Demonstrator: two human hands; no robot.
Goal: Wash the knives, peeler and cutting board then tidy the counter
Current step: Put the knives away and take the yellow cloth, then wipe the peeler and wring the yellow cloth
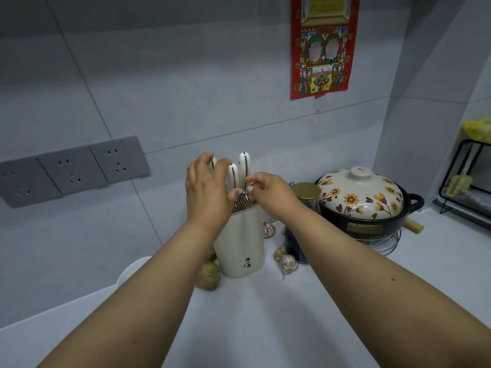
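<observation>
Head view: my left hand (pixel 206 187) spreads loosely against the knife handles (pixel 233 175), steadying them in the knife block (pixel 239 243) on the worktop (pixel 265 314), while my right hand (pixel 268 192) pinches something small, perhaps the peeler, slotting it in.

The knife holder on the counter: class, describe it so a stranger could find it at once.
Start at the grey tiled wall with the red poster; below it lies the pale counter. Left of the flowered clay pot stands the knife holder, both hands at its top. It alone is a tall cream canister with white handles sticking up.
</observation>
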